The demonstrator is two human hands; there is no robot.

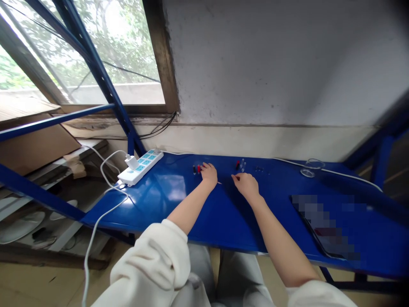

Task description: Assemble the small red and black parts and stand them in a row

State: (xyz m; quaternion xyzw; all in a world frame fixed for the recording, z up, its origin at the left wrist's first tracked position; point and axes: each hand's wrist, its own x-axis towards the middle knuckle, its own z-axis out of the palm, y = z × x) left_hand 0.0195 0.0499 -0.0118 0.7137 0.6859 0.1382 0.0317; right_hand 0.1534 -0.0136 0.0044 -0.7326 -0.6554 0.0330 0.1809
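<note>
My left hand (pixel 209 174) is low over the blue table, fingers spread, its fingertips beside a small red cylinder (pixel 199 169). A black cylinder (pixel 194 169) stands just left of that. From under the left hand's right edge pokes a thin, pale, pointed piece (pixel 219 183); whether the hand touches it is unclear. My right hand (pixel 247 185) has its thumb and finger pinched together, and anything between them is too small to make out. Behind it are a dark red and black piece (pixel 237 164) and several clear small tubes (pixel 243 165).
Tiny clear pieces (pixel 259 169) lie right of the tubes. Farther right are a clear round container (pixel 308 172) and a dark flat tablet-like device (pixel 315 230), partly pixelated. A white power strip (pixel 142 167) with a plug and cable occupies the table's left end (pixel 108 213).
</note>
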